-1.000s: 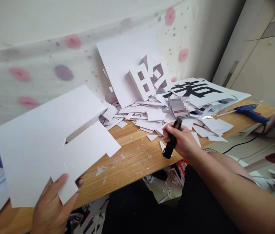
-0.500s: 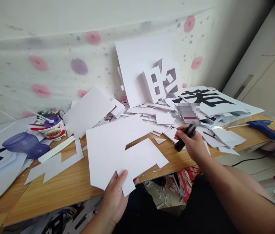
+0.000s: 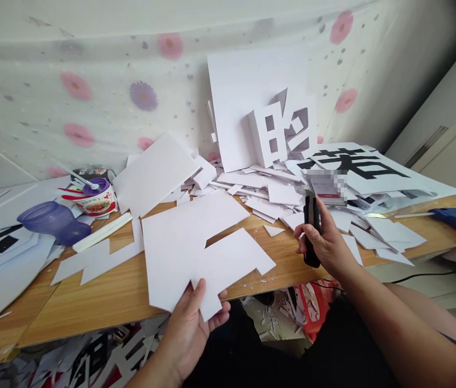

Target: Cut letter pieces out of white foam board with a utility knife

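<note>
Between hands (image 3: 190, 323) (image 3: 327, 237), board (image 3: 183, 242) edge and gap

A raised 日 shape (image 3: 271, 134) stands on the white board (image 3: 238, 97), a black Chinese character (image 3: 347, 160) on the sheet (image 3: 428, 182).

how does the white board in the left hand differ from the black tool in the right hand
Colour: the white board is plain white, while the black tool is dark all over.
Shape: the white board is a broad, flat sheet with a slot and notched edges; the black tool is narrow and elongated.
Size: the white board is much larger than the black tool.
Shared: each is held in one hand.
</note>
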A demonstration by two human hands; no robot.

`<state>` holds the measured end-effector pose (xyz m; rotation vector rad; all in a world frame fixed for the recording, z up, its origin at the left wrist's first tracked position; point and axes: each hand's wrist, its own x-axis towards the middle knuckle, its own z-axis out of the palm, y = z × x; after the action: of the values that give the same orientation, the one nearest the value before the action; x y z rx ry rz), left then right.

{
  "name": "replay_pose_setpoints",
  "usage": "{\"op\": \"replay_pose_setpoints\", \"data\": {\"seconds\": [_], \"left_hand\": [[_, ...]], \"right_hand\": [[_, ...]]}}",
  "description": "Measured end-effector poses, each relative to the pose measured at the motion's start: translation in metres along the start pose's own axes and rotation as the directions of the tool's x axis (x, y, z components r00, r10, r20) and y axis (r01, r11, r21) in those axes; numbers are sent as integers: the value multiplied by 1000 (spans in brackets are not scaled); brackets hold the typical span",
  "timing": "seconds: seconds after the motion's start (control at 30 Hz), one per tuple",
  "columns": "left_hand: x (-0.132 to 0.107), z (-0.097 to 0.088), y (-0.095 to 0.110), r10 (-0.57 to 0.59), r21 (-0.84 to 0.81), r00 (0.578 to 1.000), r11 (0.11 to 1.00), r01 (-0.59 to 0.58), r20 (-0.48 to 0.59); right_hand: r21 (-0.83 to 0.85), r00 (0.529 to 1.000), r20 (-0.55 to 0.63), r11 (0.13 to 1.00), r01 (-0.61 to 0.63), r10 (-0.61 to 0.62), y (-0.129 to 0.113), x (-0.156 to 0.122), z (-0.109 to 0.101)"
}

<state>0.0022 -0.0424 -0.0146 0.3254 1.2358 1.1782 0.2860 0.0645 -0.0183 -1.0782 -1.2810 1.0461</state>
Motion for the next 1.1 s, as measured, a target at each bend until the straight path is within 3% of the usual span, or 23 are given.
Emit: {"op": "replay_pose_setpoints", "data": {"seconds": [0.1,0.17,0.3,0.37,0.43,0.47,0.53,0.57,0.6,0.67,0.77,0.83,0.9,1.03,1.1], "left_hand": [[3,2,4,-181,173,974,972,157,134],[5,0,6,-293,280,928,933,224,232],[6,-13,8,-445,553,826,808,203,347],[3,-17,11,-482,758,796,651,44,367],[-4,-15,17,-441,858,757,413,-305,482],[-8,-12,22,-410,813,702,284,-509,583],[-14,-3,34,-354,578,521,71,-813,777],[-15,1,39,-326,454,440,-35,-890,837],[-14,6,44,-293,355,384,-149,-923,875],[-6,11,49,-220,244,349,-395,-886,911],[12,11,43,-179,165,364,-655,-737,914],[23,5,35,-194,80,331,-746,-661,923],[29,-3,28,-208,-16,242,-788,-616,948],[35,-13,27,-168,-108,48,-799,-591,985],[38,-14,29,-124,-99,-3,-783,-614,992]], "right_hand": [[4,999,29,999,34,-34,-1,-2,-3],[1,1000,21,1000,23,-23,-2,-4,-5],[149,998,-28,988,-46,51,-10,-7,-10],[276,996,32,957,-89,83,-15,-7,-12],[370,992,110,923,-105,69,-18,-8,-13],[396,991,127,914,-93,46,-19,-8,-13],[395,994,111,918,-40,-5,-19,-11,-12],[381,995,89,924,3,-40,-18,-13,-10],[367,995,73,929,41,-73,-18,-15,-7],[369,988,105,927,68,-114,-19,-20,0],[422,951,286,907,-15,-117,-24,-24,15],[403,937,336,914,-51,-96,-26,-24,27],[348,959,273,937,-29,-72,-25,-23,41],[125,999,40,992,3,-8,-15,-28,70],[-33,1000,25,999,-11,12,-10,-34,84]]}}
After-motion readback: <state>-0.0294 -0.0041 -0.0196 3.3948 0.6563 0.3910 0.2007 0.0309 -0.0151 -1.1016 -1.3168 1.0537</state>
